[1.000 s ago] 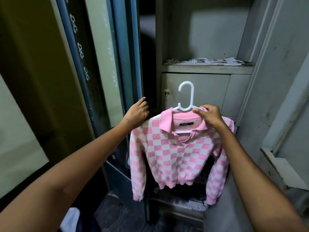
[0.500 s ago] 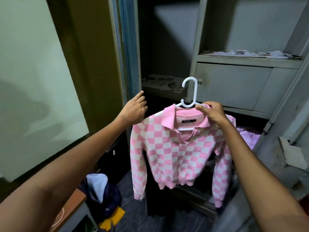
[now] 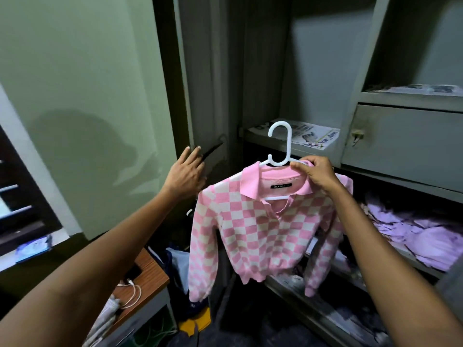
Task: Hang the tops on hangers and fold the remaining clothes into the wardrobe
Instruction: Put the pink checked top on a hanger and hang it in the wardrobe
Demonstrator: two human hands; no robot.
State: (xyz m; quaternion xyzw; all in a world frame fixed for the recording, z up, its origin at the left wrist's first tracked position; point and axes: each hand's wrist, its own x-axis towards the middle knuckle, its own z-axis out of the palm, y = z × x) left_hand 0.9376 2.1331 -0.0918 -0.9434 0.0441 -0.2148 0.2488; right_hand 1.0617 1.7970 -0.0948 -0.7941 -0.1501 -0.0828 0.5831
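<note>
A pink and white checked top (image 3: 260, 226) with a pink collar hangs on a white plastic hanger (image 3: 279, 146), held up in front of the open grey metal wardrobe (image 3: 406, 136). My right hand (image 3: 314, 172) grips the hanger's right shoulder and the collar together. My left hand (image 3: 186, 172) is spread with straight fingers against the edge of the wardrobe's left door (image 3: 200, 101), holding nothing. Folded lilac clothes (image 3: 416, 236) lie on a lower wardrobe shelf to the right.
Newspaper (image 3: 305, 134) lines the middle shelf behind the hook. A closed locker compartment (image 3: 411, 144) sits at the right. A wooden side table (image 3: 145, 276) with a white cable stands at lower left, with bags and a yellow item (image 3: 195, 321) on the floor beside it.
The view has swung right and the left door now stands wide open, showing more of the shelves. My left hand stayed on the door edge; the top on its hanger stays held up.
</note>
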